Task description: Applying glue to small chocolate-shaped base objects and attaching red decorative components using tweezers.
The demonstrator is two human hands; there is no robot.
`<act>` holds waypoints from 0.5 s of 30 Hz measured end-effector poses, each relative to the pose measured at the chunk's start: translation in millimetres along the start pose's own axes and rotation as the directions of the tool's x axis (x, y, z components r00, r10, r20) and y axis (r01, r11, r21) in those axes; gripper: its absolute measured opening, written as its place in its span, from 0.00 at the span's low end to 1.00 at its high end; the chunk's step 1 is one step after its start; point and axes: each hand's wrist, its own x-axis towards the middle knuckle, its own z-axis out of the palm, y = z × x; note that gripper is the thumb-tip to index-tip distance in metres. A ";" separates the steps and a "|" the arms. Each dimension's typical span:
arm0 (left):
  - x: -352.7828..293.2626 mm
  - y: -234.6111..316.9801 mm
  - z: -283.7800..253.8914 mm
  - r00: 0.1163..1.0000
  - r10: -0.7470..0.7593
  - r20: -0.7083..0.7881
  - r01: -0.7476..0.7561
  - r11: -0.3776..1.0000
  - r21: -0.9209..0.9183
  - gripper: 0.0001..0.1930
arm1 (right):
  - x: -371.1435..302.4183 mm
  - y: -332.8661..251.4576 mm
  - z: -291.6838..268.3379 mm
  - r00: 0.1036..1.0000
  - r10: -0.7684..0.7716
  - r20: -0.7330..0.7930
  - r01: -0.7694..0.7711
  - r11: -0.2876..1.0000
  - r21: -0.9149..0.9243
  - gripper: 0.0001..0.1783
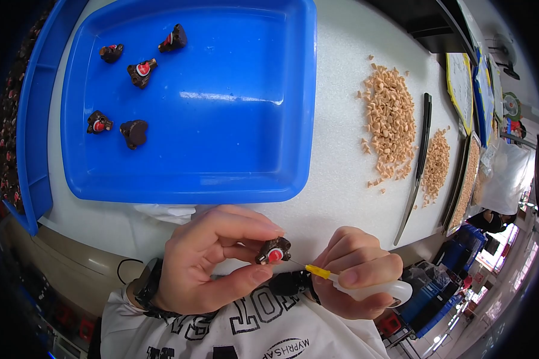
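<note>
Between the thumb and fingers of my left hand (218, 257) is a small dark brown figurine (273, 251) with a red and white patch on its front. My right hand (356, 272) is closed round a white squeeze bottle (374, 291) with a yellow tip (318, 271). A thin needle runs from that tip toward the figurine's side; whether it touches cannot be made out. Just beyond my hands stands a blue tray (239, 194) with several similar brown figurines (142, 72) lying scattered at its left.
Right of the tray, a heap of small beige pieces (392, 122) lies on the white table (335, 197). Black tweezers (422, 137) lie beside it, then a smaller beige heap (437, 161). At far left, another blue bin (36, 119) holds many dark figurines.
</note>
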 end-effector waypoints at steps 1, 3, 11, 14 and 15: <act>-0.2 0.0 0.2 1.000 -0.005 -0.006 0.005 1.000 -0.006 0.19 | -0.4 0.2 -0.1 1.000 -0.003 -0.002 0.003 1.000 -0.001 0.21; 0.1 0.1 -0.1 1.000 -0.002 -0.002 0.002 1.000 -0.005 0.19 | -0.7 0.3 0.0 1.000 -0.003 -0.005 0.003 1.000 -0.003 0.21; -0.9 0.2 0.0 1.000 -0.003 -0.004 0.003 1.000 -0.006 0.19 | -0.8 -0.4 1.7 1.000 0.003 -0.015 -0.004 1.000 -0.013 0.22; -1.0 -0.3 0.2 1.000 -0.003 -0.011 0.003 1.000 -0.015 0.19 | -0.5 -0.5 1.5 1.000 0.002 -0.011 -0.002 1.000 -0.013 0.22; -0.8 -0.4 0.0 1.000 0.001 -0.007 -0.001 1.000 -0.010 0.19 | -0.9 -0.4 1.5 1.000 0.000 -0.017 0.000 1.000 -0.010 0.22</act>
